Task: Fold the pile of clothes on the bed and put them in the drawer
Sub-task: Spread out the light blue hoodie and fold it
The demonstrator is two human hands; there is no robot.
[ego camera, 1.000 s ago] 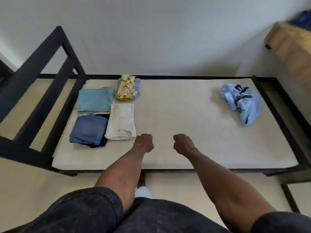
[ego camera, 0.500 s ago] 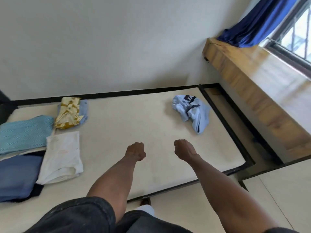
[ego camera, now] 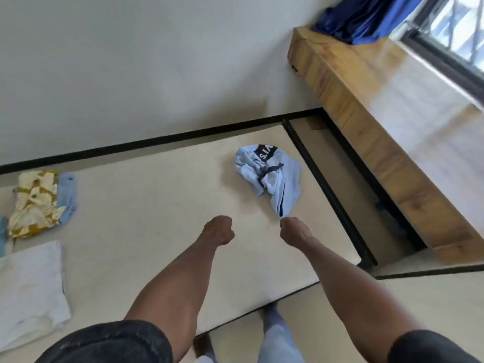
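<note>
A crumpled light-blue garment [ego camera: 269, 176] with a dark printed band lies unfolded near the right end of the cream mattress [ego camera: 157, 205]. My right hand [ego camera: 293, 230] is curled into a fist just below the garment's lower tip, holding nothing. My left hand [ego camera: 219, 230] is also fisted and holds nothing, over bare mattress to the left of it. At the left lie a folded yellow-patterned cloth [ego camera: 34, 203] on a pale blue piece, and a folded white cloth [ego camera: 28, 289].
A black bed frame [ego camera: 327, 187] edges the mattress. A long wooden bench [ego camera: 379, 121] runs along the right wall under a window with a blue curtain [ego camera: 366, 17]. Tiled floor lies between bed and bench.
The view has swung to the right; the folded stacks slid toward the left edge. Both fists moved closer to the crumpled blue garment, the right one now at its tip.
</note>
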